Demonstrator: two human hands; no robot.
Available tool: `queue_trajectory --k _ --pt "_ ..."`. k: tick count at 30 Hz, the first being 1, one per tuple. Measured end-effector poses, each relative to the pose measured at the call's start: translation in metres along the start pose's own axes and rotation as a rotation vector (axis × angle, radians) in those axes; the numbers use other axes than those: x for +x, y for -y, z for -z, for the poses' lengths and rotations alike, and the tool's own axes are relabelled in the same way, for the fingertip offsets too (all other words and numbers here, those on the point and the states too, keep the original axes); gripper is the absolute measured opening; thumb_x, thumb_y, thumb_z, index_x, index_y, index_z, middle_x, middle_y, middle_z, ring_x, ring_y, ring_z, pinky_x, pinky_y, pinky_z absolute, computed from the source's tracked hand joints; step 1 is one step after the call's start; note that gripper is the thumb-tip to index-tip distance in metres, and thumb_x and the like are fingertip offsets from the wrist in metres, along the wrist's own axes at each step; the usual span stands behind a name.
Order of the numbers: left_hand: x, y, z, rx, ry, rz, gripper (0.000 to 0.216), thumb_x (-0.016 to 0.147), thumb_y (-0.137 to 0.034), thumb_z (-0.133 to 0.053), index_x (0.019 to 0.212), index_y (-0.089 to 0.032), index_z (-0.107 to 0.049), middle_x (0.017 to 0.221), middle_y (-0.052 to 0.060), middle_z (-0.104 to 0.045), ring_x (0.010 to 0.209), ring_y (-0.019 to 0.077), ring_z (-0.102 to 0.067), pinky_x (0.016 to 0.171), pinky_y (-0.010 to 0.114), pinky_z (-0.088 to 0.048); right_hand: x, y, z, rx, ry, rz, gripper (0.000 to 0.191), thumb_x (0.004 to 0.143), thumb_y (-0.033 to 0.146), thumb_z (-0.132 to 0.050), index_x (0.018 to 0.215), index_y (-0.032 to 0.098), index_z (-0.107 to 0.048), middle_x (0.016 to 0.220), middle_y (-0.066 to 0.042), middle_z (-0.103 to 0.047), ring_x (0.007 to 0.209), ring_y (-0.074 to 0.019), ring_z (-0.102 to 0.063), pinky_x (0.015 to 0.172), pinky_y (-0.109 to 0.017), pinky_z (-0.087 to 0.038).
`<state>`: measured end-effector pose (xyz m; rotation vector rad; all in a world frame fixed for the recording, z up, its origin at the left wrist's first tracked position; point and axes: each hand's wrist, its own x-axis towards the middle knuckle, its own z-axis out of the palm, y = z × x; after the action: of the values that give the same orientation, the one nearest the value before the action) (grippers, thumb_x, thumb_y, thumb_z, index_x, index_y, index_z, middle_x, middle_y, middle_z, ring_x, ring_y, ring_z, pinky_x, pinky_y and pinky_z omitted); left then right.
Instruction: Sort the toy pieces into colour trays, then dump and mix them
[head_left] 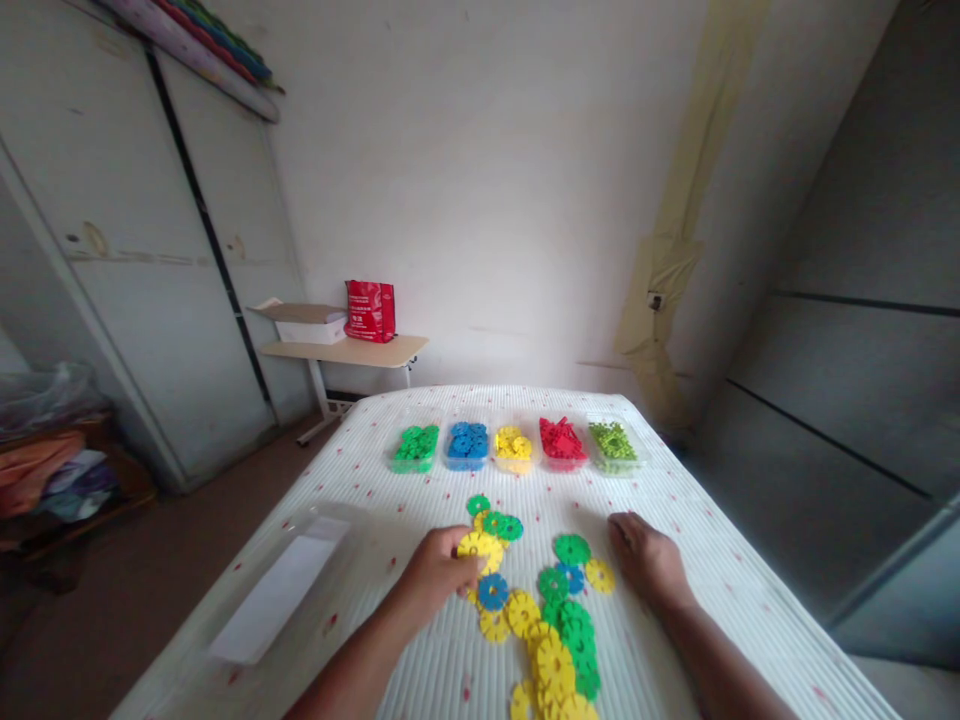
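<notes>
My left hand (437, 572) is closed, pinching a yellow disc (478, 546) at the left edge of a heap of yellow, green and blue toothed plastic discs (556, 640) on a white spotted tablecloth (690, 520). My right hand (646, 562) rests palm down on the cloth just right of the heap, with its fingers curled under, next to a yellow disc (600, 575). A small joined cluster of green discs (496, 520) lies just beyond my left hand.
Clear trays stand in a row at the table's far edge: green (415, 448), blue (466, 445), yellow (514, 447), red (562, 441), lime (613, 443). A clear lid (281, 590) lies at left. A side table with a red bag (370, 311) stands behind.
</notes>
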<state>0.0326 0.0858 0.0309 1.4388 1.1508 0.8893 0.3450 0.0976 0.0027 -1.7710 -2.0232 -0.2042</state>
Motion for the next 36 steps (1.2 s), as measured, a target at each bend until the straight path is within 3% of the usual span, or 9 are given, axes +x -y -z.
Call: queue_trajectory --k 2,4,6,12,17,21,25,30,36 --pt "0.026 -0.017 0.000 0.012 -0.030 -0.037 0.014 0.074 -0.024 -0.059 0.076 -0.010 -0.060 0.057 -0.002 -0.056 0.048 0.0087 -0.050 0.047 0.022 -0.041 0.000 0.000 -0.001 0.020 0.000 -0.014 0.037 0.089 0.031 -0.028 0.079 0.020 -0.061 0.078 -0.006 -0.065 0.071 -0.0178 -0.064 0.061 -0.024 -0.042" --pt "0.052 -0.033 -0.003 0.028 -0.079 -0.080 0.023 0.084 -0.031 -0.054 0.097 -0.013 -0.058 0.088 0.003 -0.062 0.070 0.0123 -0.059 0.063 0.029 -0.050 0.000 -0.001 -0.002 0.041 0.001 -0.029 0.037 0.089 0.032 -0.028 0.080 0.020 -0.062 0.079 -0.006 -0.065 0.073 -0.0181 -0.064 0.062 -0.024 -0.042" --pt "0.075 -0.046 -0.007 0.037 -0.137 -0.124 0.031 0.085 -0.032 -0.053 0.111 -0.015 -0.053 0.109 0.007 -0.057 0.090 0.0180 -0.059 0.076 0.038 -0.051 0.000 -0.002 -0.003 0.065 0.001 -0.039 0.036 0.088 0.032 -0.028 0.081 0.019 -0.062 0.079 -0.006 -0.066 0.074 -0.0181 -0.063 0.063 -0.024 -0.042" --pt "0.101 -0.053 -0.022 0.103 -0.282 -0.234 0.034 0.085 -0.032 -0.053 0.115 -0.016 -0.051 0.115 0.007 -0.055 0.097 0.0205 -0.057 0.080 0.041 -0.049 0.001 -0.006 -0.001 0.131 -0.006 -0.078 0.035 0.087 0.032 -0.030 0.083 0.020 -0.062 0.080 -0.006 -0.066 0.073 -0.0181 -0.063 0.063 -0.025 -0.043" --pt "0.078 -0.028 -0.023 0.218 -0.349 -0.274 0.030 0.086 -0.032 -0.051 0.112 -0.017 -0.054 0.114 0.007 -0.056 0.094 0.0189 -0.057 0.079 0.039 -0.050 0.001 -0.005 0.000 0.145 -0.010 -0.092 0.034 0.085 0.032 -0.031 0.083 0.020 -0.063 0.081 -0.006 -0.067 0.074 -0.0185 -0.063 0.064 -0.025 -0.043" --pt "0.036 0.006 -0.013 0.303 -0.368 -0.279 0.011 0.077 -0.023 -0.057 0.081 -0.016 -0.065 0.081 0.003 -0.067 0.076 0.0160 -0.061 0.075 0.032 -0.049 0.001 -0.003 0.001 0.154 -0.014 -0.110 0.031 0.084 0.032 -0.033 0.081 0.021 -0.062 0.079 -0.005 -0.066 0.070 -0.0175 -0.062 0.062 -0.025 -0.043" --pt "0.005 0.032 0.003 0.313 -0.461 -0.245 0.016 0.070 -0.023 -0.052 0.073 -0.019 -0.067 0.069 0.002 -0.069 0.068 0.0173 -0.063 0.065 0.027 -0.050 -0.002 -0.001 0.003 0.170 -0.019 -0.116 0.029 0.084 0.032 -0.035 0.081 0.021 -0.062 0.079 -0.004 -0.066 0.069 -0.0159 -0.062 0.061 -0.024 -0.042" --pt "0.000 0.041 0.013 0.304 -0.542 -0.208 0.019 0.069 -0.029 -0.051 0.074 -0.020 -0.067 0.060 0.000 -0.067 0.063 0.0181 -0.064 0.056 0.024 -0.049 -0.004 -0.001 0.005 0.101 -0.052 -0.192 0.028 0.083 0.032 -0.037 0.079 0.022 -0.062 0.083 -0.004 -0.067 0.073 -0.0171 -0.062 0.061 -0.025 -0.042" --pt "0.006 0.044 0.011 0.329 -0.559 -0.206 0.017 0.069 -0.027 -0.052 0.073 -0.020 -0.068 0.070 0.002 -0.070 0.067 0.0179 -0.063 0.066 0.026 -0.048 -0.003 0.002 0.007 0.108 -0.021 -0.131 0.028 0.082 0.031 -0.038 0.078 0.021 -0.063 0.079 -0.004 -0.065 0.075 -0.0177 -0.060 0.064 -0.026 -0.043"
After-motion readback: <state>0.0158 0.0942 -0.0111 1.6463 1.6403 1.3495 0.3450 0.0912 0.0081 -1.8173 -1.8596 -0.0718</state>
